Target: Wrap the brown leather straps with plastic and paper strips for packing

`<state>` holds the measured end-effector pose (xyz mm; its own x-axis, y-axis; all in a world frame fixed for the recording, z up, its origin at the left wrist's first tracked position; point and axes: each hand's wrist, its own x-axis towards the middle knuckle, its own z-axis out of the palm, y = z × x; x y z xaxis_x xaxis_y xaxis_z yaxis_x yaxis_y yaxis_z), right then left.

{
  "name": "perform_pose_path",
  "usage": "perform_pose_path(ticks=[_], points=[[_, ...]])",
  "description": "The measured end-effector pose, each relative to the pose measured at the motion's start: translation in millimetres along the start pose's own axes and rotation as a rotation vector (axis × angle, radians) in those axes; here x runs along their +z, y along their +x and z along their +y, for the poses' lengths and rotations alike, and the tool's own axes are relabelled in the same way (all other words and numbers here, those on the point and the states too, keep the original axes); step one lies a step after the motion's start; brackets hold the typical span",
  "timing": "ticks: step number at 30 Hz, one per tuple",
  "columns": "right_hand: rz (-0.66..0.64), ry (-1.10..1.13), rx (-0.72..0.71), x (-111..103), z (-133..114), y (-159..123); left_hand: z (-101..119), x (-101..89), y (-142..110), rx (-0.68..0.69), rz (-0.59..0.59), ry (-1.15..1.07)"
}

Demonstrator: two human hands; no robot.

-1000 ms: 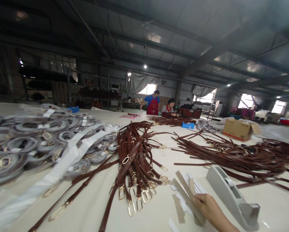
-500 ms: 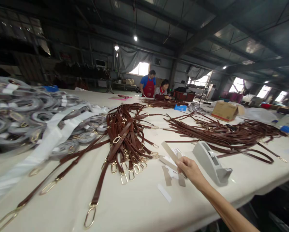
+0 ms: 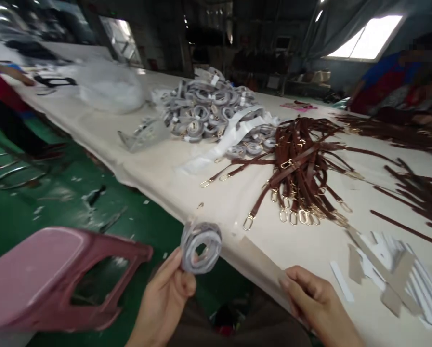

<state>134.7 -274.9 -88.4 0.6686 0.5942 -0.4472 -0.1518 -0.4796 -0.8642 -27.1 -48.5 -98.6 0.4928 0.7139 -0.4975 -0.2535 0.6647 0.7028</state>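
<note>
Left hand (image 3: pixel 167 296) pinches a coiled grey strap (image 3: pixel 200 246) upright at its fingers, held off the table (image 3: pixel 172 178) edge. Right hand (image 3: pixel 315 301) pinches a tan card strip (image 3: pixel 261 260); its long axis runs up-left from the fingers toward the coil. Strip tip sits just right of the coil, apart.

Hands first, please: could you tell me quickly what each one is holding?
Left hand: closed on a coiled grey strap.
Right hand: closed on a brown card strip.
</note>
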Motion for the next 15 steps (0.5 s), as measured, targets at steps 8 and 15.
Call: perform_pose_path(ticks=[8,15], points=[[-0.094,0.019,-0.039,45.1,-8.2,13.8,-8.7,22.5,-2.4,0.071,-0.128,0.078],[-0.149,0.357,-0.082,74.0,-14.1,42.6,-25.5,35.0,-10.9,0.108,-0.331,0.399]])
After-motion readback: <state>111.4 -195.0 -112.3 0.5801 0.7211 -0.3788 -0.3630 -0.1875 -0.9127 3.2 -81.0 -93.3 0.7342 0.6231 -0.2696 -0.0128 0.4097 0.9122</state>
